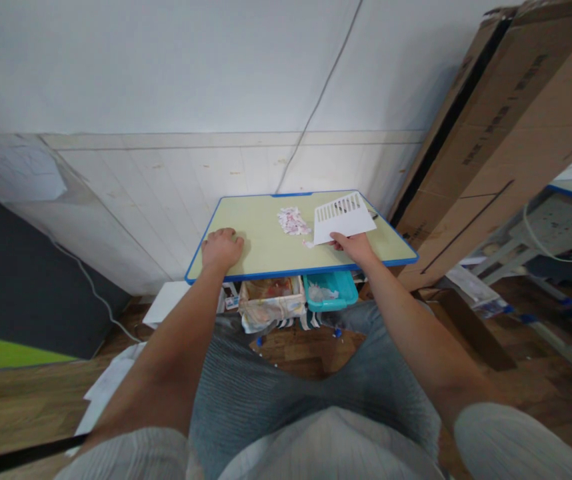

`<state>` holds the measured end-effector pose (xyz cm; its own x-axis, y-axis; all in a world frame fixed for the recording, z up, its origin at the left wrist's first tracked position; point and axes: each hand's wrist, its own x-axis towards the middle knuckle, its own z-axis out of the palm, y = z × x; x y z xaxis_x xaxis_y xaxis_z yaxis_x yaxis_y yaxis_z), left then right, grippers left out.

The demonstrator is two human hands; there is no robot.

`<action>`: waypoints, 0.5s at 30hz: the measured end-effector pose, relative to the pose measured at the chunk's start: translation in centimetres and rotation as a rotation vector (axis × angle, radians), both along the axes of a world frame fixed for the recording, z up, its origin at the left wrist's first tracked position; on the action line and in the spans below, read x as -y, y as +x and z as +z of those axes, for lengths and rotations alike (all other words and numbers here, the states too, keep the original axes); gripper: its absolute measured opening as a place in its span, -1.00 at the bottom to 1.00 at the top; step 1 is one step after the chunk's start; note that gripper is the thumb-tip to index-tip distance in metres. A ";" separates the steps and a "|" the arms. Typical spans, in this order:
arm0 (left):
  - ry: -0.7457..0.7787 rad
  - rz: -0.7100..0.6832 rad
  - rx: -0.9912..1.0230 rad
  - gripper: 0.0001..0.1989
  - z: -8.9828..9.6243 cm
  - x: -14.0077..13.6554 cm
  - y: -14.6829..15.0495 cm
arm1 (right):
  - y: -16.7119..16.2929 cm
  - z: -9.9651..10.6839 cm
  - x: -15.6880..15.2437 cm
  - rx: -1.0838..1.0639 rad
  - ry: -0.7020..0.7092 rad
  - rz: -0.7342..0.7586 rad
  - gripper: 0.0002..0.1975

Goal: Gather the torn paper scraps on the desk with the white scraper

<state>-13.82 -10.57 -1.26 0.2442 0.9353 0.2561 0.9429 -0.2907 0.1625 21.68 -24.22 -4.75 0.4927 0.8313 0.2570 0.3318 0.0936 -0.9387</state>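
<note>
My right hand (351,247) pinches the near edge of a white sheet (343,228) with a row of slots cut in it, holding it tilted over the right part of a small table (261,253). To its left lies a pile of small pinkish-white paper pieces (292,221). A few loose pieces lie near the sheet's lower left corner. My left hand (223,250) rests on the left end of the tabletop, fingers bent and thumb apart, with nothing seen in it. Some small dark thing behind the sheet is mostly hidden.
Below the front edge, a lined basket (272,300) and a turquoise bin (331,293) with whitish scraps stand side by side. Tall cardboard boxes (496,133) lean at the right. A white wall (191,73) with a hanging cable (323,90) rises behind the table.
</note>
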 end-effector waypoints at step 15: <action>0.015 0.004 -0.011 -0.44 -0.1 -0.1 0.0 | 0.4 -0.5 -0.5 -0.021 0.005 -0.027 -0.80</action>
